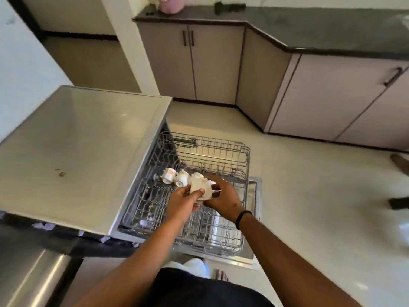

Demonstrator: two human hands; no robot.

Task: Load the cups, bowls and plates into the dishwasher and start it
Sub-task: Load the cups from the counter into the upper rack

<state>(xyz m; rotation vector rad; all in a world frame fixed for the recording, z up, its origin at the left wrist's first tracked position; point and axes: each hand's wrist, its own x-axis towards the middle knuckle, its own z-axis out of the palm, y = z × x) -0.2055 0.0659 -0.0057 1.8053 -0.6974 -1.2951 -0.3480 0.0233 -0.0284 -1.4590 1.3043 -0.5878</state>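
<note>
**Loading barely begun: cups going in**

Two cups (174, 177) are already lying in the upper rack (221, 156), centre of the frame. Both the left hand (184, 201) and the right hand (223, 197) are grasping a white cup (199, 188) just above that rack. No bowls or plates are showing; starting is still ahead.

Both arms reach forward; the left grip (184, 201) and the right grip (223, 199) meet, fingers curled together around one cup (199, 187).
</note>
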